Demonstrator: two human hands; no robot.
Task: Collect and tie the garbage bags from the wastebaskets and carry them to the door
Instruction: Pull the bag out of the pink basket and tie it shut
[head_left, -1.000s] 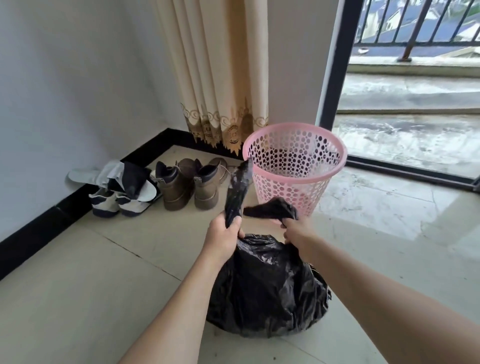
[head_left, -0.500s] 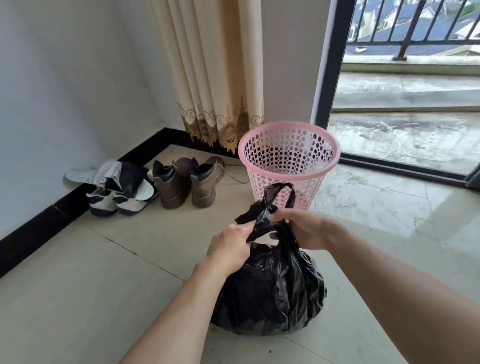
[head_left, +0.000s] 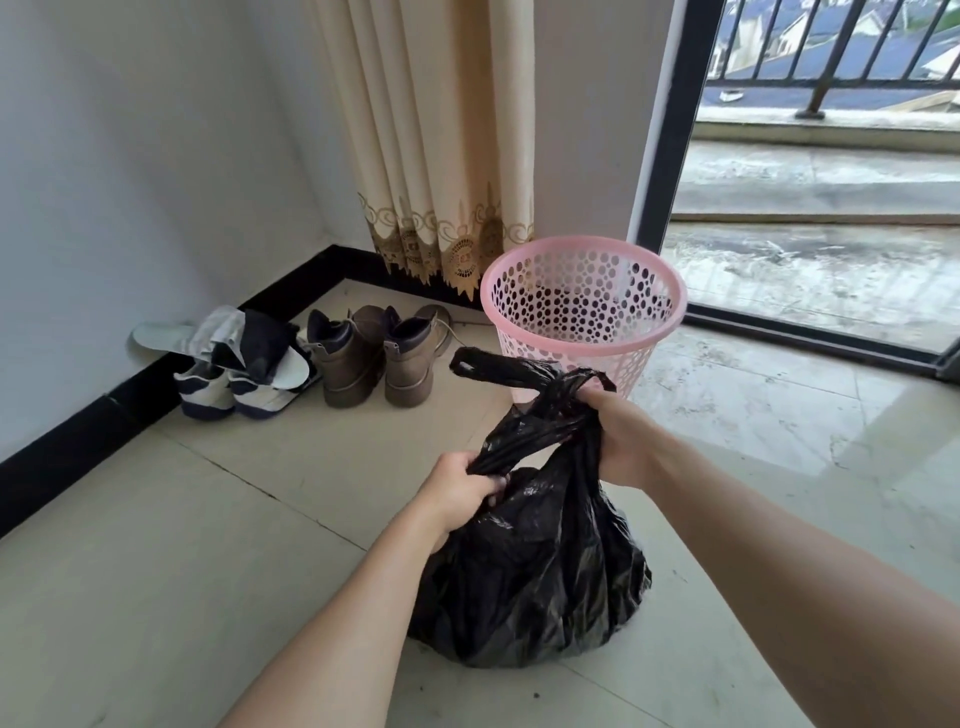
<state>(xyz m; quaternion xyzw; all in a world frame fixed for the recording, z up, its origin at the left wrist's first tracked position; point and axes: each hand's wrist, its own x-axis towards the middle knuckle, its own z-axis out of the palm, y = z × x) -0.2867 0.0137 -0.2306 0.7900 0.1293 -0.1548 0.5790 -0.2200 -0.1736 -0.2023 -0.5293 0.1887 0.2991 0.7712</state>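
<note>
I am knotting the garbage bag (head_left: 530, 561) near the pink wastebasket (head_left: 582, 312): left hand (head_left: 457, 491) and right hand (head_left: 618, 434) each gripping a handle; next, I judge, cinching tight.

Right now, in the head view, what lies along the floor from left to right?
White sneakers → brown boots → pink wastebasket → sliding door frame.

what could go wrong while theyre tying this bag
The thin black garbage bag looks full, and both the left hand and right hand pull its handles apart, so the plastic might tear. The pink wastebasket stands right behind and could get knocked over.
</note>
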